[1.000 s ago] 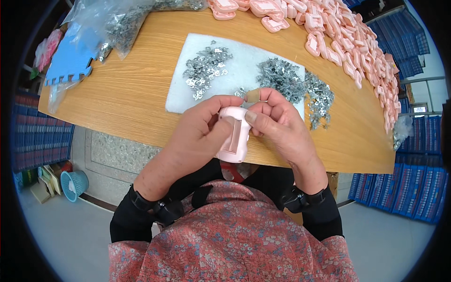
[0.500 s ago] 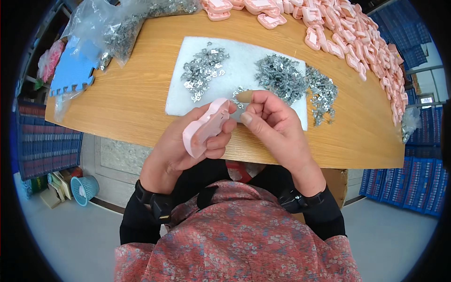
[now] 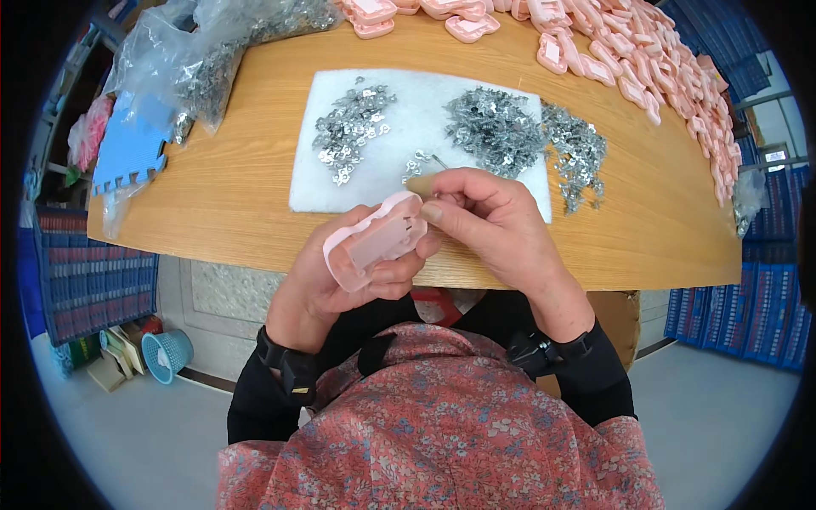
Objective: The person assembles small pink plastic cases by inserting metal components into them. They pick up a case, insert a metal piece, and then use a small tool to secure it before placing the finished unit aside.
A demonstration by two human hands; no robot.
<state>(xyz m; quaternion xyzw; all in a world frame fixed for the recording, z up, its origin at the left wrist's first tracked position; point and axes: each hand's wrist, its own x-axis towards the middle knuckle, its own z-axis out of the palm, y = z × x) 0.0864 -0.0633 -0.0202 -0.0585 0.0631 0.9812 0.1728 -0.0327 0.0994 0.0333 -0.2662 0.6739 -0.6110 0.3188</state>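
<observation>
Left grip (image 3: 313, 270), shell (image 3: 379, 244) lengthwise forward-right.

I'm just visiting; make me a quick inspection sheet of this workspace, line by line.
Surface: wooden table, white pad on it.
Work pieces: pink shell, hollow side showing; small metal pieces in piles.
Clutter: clear bag and blue mat at left; heap of pink shells at upper right.
Hands: left hand holds the pink shell; right hand is at its far end, grip unclear.
Cables: nothing seen.
Surroundings: blue racks on both sides; blue basket on the floor.
</observation>
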